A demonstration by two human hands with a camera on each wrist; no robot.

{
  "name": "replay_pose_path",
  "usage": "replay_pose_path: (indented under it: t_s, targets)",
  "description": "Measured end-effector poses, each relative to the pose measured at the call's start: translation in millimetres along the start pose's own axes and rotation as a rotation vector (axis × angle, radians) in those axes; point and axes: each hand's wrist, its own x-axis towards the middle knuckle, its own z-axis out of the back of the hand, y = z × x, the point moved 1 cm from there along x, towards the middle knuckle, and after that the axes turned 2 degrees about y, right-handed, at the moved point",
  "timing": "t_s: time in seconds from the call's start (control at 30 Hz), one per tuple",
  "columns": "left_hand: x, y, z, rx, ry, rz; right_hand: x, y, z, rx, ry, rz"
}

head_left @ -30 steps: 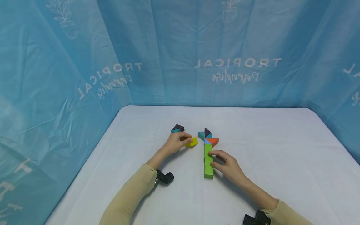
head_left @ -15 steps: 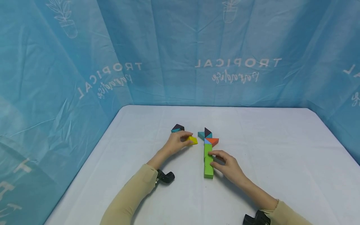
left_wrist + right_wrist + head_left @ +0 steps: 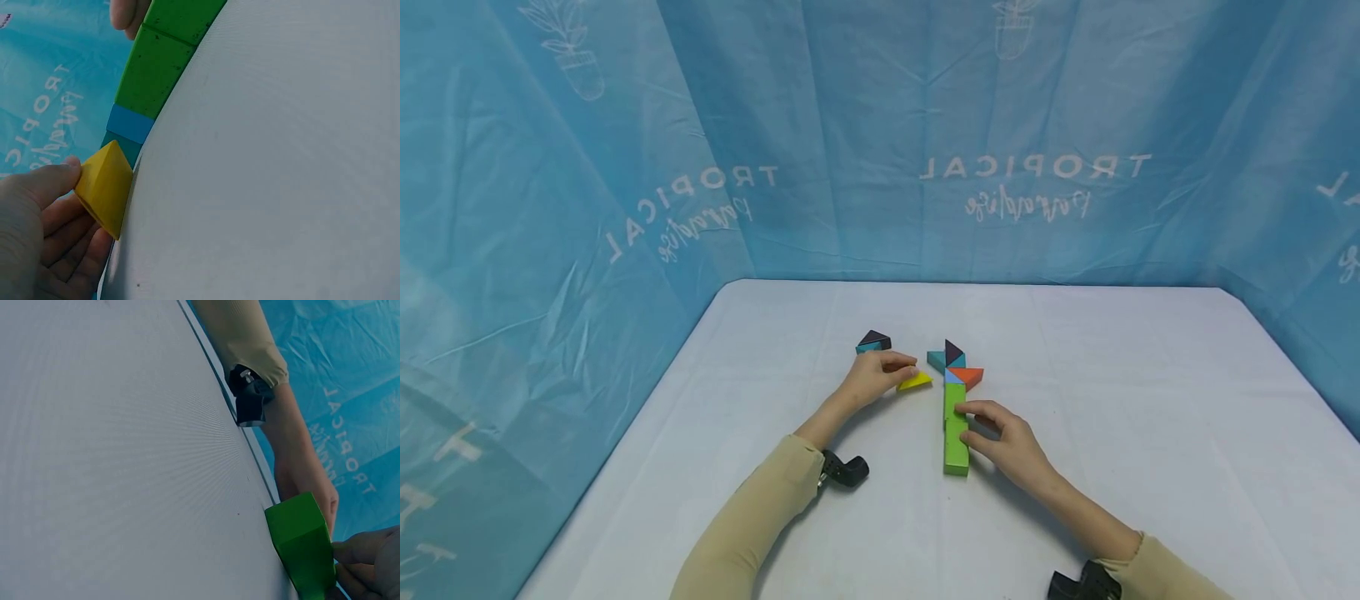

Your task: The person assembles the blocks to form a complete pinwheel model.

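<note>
My left hand point(image 3: 872, 377) pinches a yellow triangular block point(image 3: 916, 381) between thumb and fingers, left of a column of blocks. In the left wrist view the yellow block point(image 3: 107, 187) shows a peaked, wedge-like shape. My right hand point(image 3: 1011, 442) touches the right side of the green blocks point(image 3: 956, 446) with thumb and index finger, without wrapping round them. The two green blocks lie end to end. Beyond them sit a light blue triangle point(image 3: 952, 377), an orange triangle point(image 3: 972, 376), teal triangles point(image 3: 936, 360) and a dark triangle point(image 3: 952, 352).
Behind my left hand lies a small group with a dark block point(image 3: 876, 337) and a teal block point(image 3: 868, 348), partly hidden. A white cloth covers the table point(image 3: 1112, 400). Blue printed curtains point(image 3: 1022, 108) hang around its back and sides.
The yellow block has turned in my left hand and now shows a triangular face, a little further right. My right hand and the column of blocks have stayed put.
</note>
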Motion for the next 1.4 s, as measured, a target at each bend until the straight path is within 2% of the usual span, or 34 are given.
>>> replay_pose_path:
  t_s: [0.13, 0.33, 0.6, 0.8, 0.97, 1.1, 1.4]
  targets:
    - [1.3, -1.1, 0.1, 0.028, -0.024, -0.011, 0.6, -0.4, -0.2, 0.004, 0.004, -0.005]
    - [4.0, -3.8, -0.2, 0.055, -0.047, 0.01, 0.2, -1.5, -0.4, 0.015, 0.004, -0.006]
    - [4.4, -0.6, -0.4, 0.018, -0.069, -0.046, 0.1, -0.3, -1.1, 0.015, -0.008, -0.004]
    - [-0.2, 3.9, -4.3, 0.009, -0.078, -0.05, 0.1, -1.0, -2.0, 0.002, -0.009, 0.0]
    - [1.3, 5.8, -9.6, -0.001, -0.107, -0.076, -0.1, -1.6, -0.9, 0.01, -0.006, 0.013]
    - [5.0, 5.3, -14.0, -0.013, -0.1, -0.106, -0.3, -1.6, -0.4, 0.014, -0.004, 0.011]
    - [9.9, -0.2, -18.7, 0.012, -0.083, -0.13, -0.4, -1.9, -0.1, 0.023, 0.0, 0.006]
